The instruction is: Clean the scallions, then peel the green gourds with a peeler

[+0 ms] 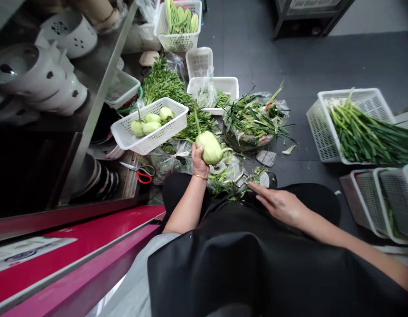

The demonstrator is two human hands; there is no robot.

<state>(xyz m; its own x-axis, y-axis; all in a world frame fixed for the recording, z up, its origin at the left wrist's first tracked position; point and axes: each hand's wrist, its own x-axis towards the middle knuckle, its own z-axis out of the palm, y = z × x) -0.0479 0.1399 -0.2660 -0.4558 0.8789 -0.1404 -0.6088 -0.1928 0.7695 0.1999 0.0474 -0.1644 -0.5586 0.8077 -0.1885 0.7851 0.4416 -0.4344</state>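
Observation:
My left hand [200, 162] is wrapped round a pale green gourd [210, 147] whose long stem points upward. A strip of peel sticks out from the gourd's right side. Lower and to the right, my right hand [279, 205] grips a metal peeler [241, 178], its head apart from the gourd. Below both hands lies a plastic bag [225, 178] with green peelings. Several similar pale gourds [152, 127] rest in a white perforated basket [149, 143] to the left.
Orange-handled scissors [139, 171] lie on the shelf edge at left. Leafy greens [166, 83] and a heap of green stalks [257, 116] are ahead. At right stand a basket [326, 136] of long green stalks and several tilted baskets [365, 198]. White pots [42, 79] fill the left shelf.

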